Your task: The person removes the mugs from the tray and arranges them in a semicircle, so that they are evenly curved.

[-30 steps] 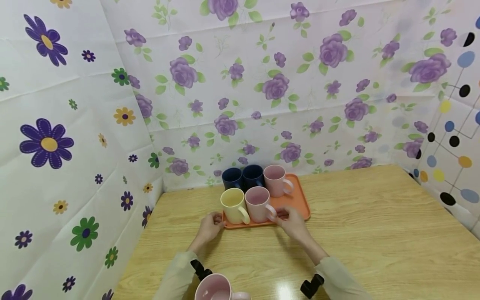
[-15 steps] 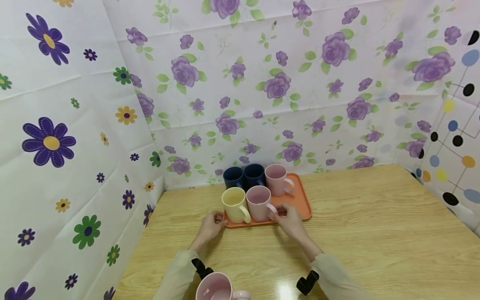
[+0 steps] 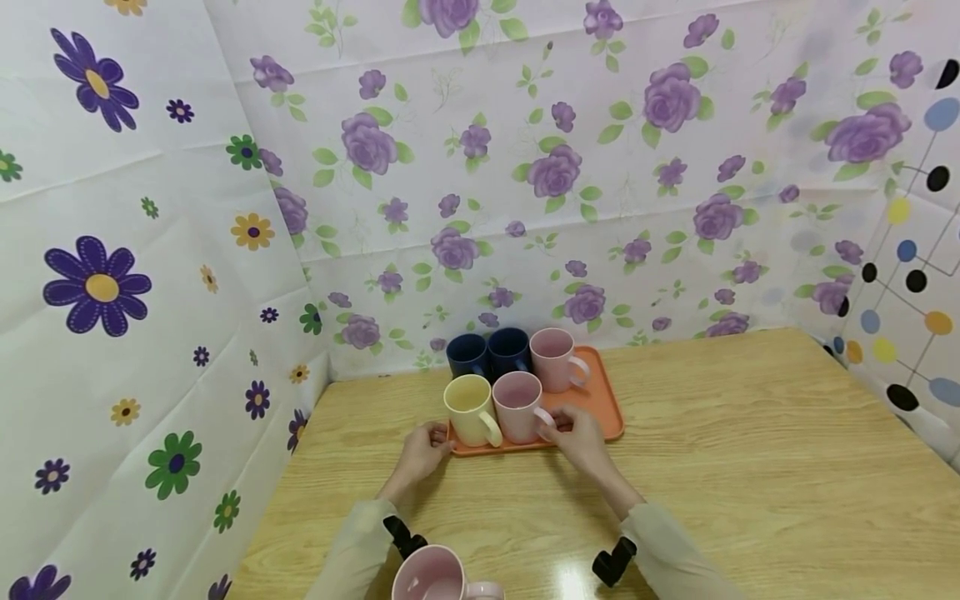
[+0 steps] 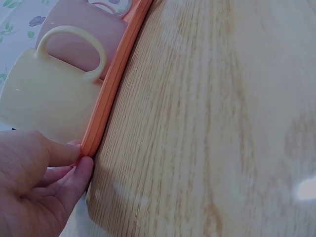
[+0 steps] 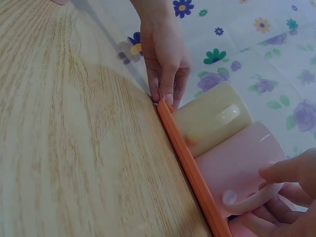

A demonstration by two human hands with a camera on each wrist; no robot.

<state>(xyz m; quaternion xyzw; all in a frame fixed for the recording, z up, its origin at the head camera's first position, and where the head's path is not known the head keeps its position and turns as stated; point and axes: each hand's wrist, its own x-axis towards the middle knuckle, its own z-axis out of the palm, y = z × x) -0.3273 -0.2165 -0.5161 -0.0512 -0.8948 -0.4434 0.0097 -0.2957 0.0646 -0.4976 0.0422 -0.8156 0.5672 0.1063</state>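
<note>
An orange tray [image 3: 600, 400] carries two dark blue mugs, [image 3: 468, 353] a yellow mug [image 3: 467, 408] and two pink mugs. The front pink mug [image 3: 516, 408] stands right of the yellow one; the back pink mug [image 3: 551, 358] stands beside the blue pair. My left hand [image 3: 420, 454] pinches the tray's front left corner between thumb and fingers, as the left wrist view shows. Around the front pink mug's handle [image 5: 254, 201], my right hand [image 3: 581, 442] has its thumb and curled fingers. All these mugs sit upright.
Another pink mug [image 3: 429, 575] stands at the near edge of the view, by the left sleeve. The wooden table [image 3: 750, 442] extends to the right. Flowered cloth [image 3: 480, 208] hangs behind and at both sides.
The right forearm has shifted slightly left. Both hands keep their holds, and the mugs and tray look unmoved; the head view itself shifted a little.
</note>
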